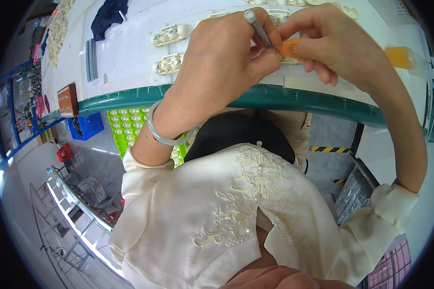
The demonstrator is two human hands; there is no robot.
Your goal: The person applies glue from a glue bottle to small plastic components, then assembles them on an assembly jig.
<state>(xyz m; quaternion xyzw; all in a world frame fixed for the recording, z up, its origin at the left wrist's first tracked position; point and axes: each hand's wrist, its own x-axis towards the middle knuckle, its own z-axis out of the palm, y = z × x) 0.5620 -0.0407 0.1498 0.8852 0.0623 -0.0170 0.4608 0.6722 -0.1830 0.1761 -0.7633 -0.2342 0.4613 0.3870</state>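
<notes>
My left hand [222, 53] is closed at the far middle of the work table, its thumb and fingers pinching a thin grey rod [258, 30] with a pale rounded end. Close beside it, my right hand [337, 48] is closed around a small orange piece [289, 48] that points toward the rod's lower end. Whether the rod and orange piece touch is hard to make out. Under the fingers lies a cream plastic part, mostly hidden. More cream moulded parts with silvery round fittings, such as this one [171, 34] and a nearer one [168, 64], lie left of my left hand.
A dark blue cloth [108, 18] and grey strips [91, 60] lie at the left. A bottle of orange liquid [399, 58] is at the right. The table has a green padded edge [304, 99]. Below sit a bright green tray [125, 127] and a blue bin [86, 126].
</notes>
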